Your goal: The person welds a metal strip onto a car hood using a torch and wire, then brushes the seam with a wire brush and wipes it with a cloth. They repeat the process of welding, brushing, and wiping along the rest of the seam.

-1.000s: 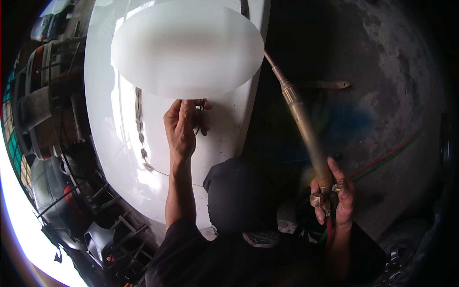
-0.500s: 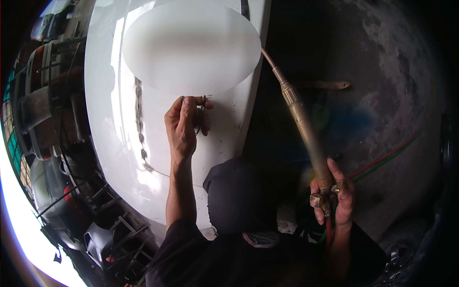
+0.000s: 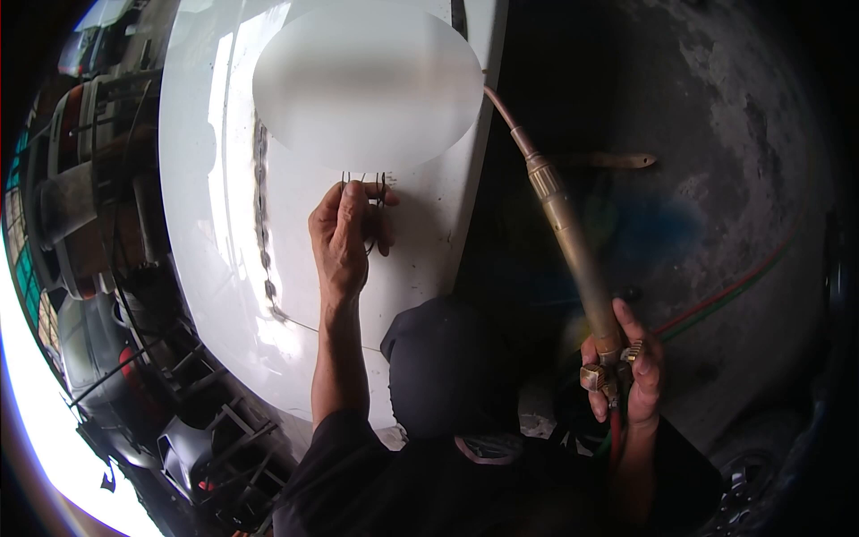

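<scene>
In the head view my left hand (image 3: pixel 338 246) is raised over a white car body panel (image 3: pixel 416 255), thumb and fingers pinched on thin dark wire (image 3: pixel 384 183). Strands of it stick up past the fingertips, and a loop hangs below the fingers. My right hand (image 3: pixel 648 380) grips a brass gas torch (image 3: pixel 571 240) near its valve knobs. The torch slants up and to the left, its thin copper neck (image 3: pixel 501 106) reaching the panel's right edge. A blurred oval hides the torch tip and the wire's upper ends.
Red and green hoses (image 3: pixel 716 297) run off to the right. A flat strip with a hole (image 3: pixel 626 160) lies beyond the torch. A dark cap (image 3: pixel 447 367) fills the lower middle. Vehicles and metal frames (image 3: pixel 192 367) stand at left. Rough grey floor (image 3: pixel 743 107) spreads at right.
Both hands and the torch stay almost in place. The blurred oval is smaller, so more of the wire strands shows above my left fingertips.
</scene>
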The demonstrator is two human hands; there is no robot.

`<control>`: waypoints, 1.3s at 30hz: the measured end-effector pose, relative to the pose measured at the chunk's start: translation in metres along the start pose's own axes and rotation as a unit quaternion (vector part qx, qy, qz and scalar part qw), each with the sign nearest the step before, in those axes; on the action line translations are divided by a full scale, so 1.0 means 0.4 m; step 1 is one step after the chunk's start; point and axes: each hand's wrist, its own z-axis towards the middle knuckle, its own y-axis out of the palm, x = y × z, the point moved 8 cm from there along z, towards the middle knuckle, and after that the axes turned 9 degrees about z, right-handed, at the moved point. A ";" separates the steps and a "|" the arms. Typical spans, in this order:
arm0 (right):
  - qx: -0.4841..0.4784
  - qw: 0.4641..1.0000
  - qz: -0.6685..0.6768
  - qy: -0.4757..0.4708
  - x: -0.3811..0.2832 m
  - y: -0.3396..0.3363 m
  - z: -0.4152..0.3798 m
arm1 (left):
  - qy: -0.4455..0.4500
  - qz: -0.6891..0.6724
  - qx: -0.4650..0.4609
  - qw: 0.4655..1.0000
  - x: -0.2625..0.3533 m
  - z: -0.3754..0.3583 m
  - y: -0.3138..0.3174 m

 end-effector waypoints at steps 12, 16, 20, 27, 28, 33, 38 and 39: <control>-0.007 1.000 0.011 0.001 -0.001 0.003 0.004 | 0.002 -0.005 0.002 1.000 -0.004 0.002 -0.002; -0.011 1.000 0.011 0.003 -0.002 0.004 0.005 | 0.006 -0.005 -0.002 1.000 -0.003 0.002 -0.002; -0.005 1.000 0.013 0.003 -0.002 0.003 0.004 | 0.004 -0.009 -0.002 1.000 -0.002 0.003 -0.001; -0.003 1.000 0.013 0.007 -0.003 0.002 0.002 | 0.000 0.000 0.004 1.000 0.001 0.001 0.001; -0.004 1.000 0.010 0.007 -0.003 0.002 0.002 | -0.001 -0.001 0.005 1.000 0.000 0.001 0.000; -0.007 1.000 0.015 0.003 -0.001 0.000 0.004 | 0.003 -0.017 0.004 1.000 -0.004 0.000 -0.003; -0.012 1.000 0.014 0.003 -0.003 0.003 0.005 | 0.008 -0.031 0.004 0.999 -0.002 0.001 -0.001; -0.012 1.000 0.012 0.003 -0.003 0.004 0.006 | 0.007 -0.022 0.004 1.000 -0.001 0.001 -0.001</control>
